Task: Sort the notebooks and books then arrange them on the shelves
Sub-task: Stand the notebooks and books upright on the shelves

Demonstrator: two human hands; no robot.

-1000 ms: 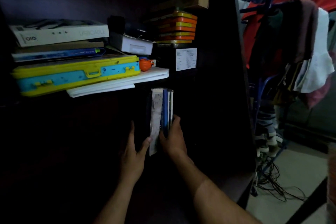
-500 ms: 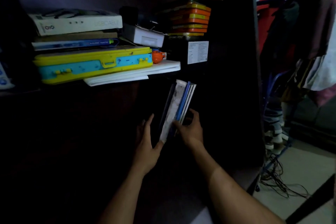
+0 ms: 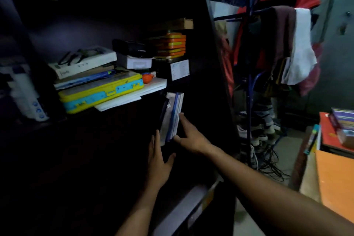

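**Books upright, barely braced**

On the dark lower shelf (image 3: 107,140), against the cabinet's right wall, a thin batch of books (image 3: 172,117) stands on end, long axis near vertical, tops tipped right toward the wall, spines and page edges facing the person. The right hand (image 3: 189,136) has its thumb at the batch's near bottom edge and its fingers up along the right side, a loose pinching grip on the books. The left hand (image 3: 158,161) is flat, fingers straight, touching the batch's lower left face as a stop; it holds nothing.

The risk, as I judge it, is a slide or a topple. Few books, nothing to their left, so if the left hand lifts away the bottoms could skid left and the batch fall flat. The shelf is too dark to tell what is behind them.

Above, the upper shelf carries a yellow case (image 3: 101,94) on white papers (image 3: 132,96); more books (image 3: 337,130) wait at the far right.
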